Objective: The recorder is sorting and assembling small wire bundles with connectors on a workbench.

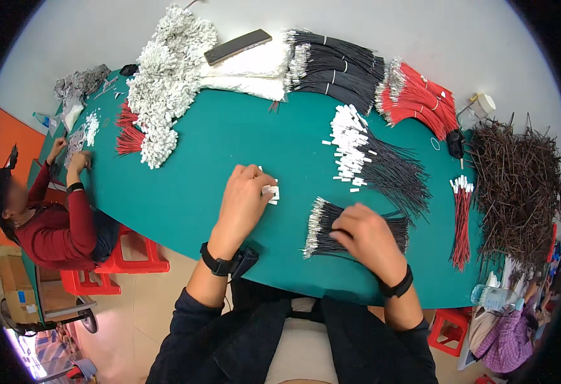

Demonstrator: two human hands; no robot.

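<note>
Here's the left hand [245, 195], fingers bent and drawn close together over a few small white pieces [274, 195]; the pieces lie at its fingertips, and whether one is pinched there I can't tell. Over to the right hand [370, 237], half curled above a neat row of black wires [331, 225], thumb and forefinger near each other, and whether a wire sits between them is hidden from this angle. Look how that row lies crosswise, its pale tips all to the left, turned towards the other hand; laid that way, presumably, so each end is easy to reach. Just beyond the right hand spreads a looser heap, black wires with white ends [395, 169], fanned out with most ends leftward, perhaps because strict order matters less there. Farther beyond it come black bundles [338, 67], banded at the middle, likely to keep them from tangling. And well beyond the left hand, a great mound of white pieces [165, 83] sits back, seemingly leaving working room on the green table [229, 137] between.
</note>
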